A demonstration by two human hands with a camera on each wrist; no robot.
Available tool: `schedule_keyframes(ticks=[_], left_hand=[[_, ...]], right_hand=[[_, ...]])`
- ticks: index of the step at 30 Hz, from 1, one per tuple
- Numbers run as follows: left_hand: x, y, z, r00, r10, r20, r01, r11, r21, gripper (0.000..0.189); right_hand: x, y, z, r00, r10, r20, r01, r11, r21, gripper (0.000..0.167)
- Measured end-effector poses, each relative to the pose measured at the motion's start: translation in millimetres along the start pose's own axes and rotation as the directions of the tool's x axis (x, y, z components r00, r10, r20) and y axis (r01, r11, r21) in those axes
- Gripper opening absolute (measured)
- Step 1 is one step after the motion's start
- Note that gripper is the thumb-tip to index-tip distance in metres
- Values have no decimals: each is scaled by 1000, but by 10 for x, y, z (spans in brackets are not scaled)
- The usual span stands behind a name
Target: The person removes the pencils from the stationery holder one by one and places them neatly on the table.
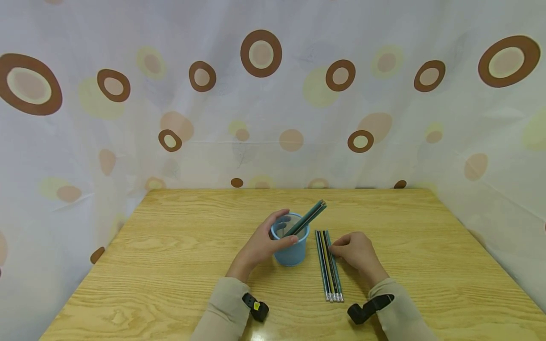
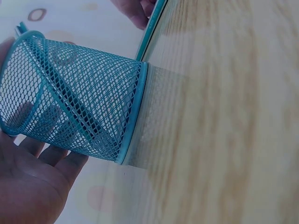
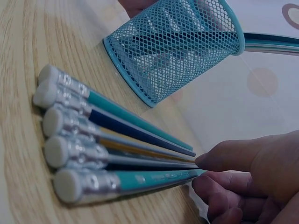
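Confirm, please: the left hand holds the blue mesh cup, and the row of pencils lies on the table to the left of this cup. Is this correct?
The side is wrong: the head view shows the row of pencils to the right of the blue mesh cup. The left hand does hold it.

Slim gap btwn cup [image 1: 290, 255], pencil row [image 1: 329, 266]

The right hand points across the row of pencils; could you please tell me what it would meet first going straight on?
The right hand seems to pinch the rightmost green pencil, so the dark pencil beside it would probably come first, though depth there is hard to judge.
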State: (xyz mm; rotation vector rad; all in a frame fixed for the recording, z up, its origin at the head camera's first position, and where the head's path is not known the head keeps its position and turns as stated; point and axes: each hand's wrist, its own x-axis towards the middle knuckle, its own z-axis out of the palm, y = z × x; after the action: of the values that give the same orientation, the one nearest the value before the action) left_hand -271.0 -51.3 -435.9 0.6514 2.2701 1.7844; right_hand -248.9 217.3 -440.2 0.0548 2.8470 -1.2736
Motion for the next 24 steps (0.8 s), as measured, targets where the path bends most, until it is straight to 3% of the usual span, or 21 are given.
schedule_keyframes(ticks=[14,24], left_hand=[[4,13,0,1000,2,-2,-2,1000,6,71],[0,6,-5,1000,0,0,0,1000,2,70]], right_hand=[[10,-55,-17,999,49,-8,-48,992,119,18],[-11,-127,-56,999,30,-25,-24,981,191,18]])
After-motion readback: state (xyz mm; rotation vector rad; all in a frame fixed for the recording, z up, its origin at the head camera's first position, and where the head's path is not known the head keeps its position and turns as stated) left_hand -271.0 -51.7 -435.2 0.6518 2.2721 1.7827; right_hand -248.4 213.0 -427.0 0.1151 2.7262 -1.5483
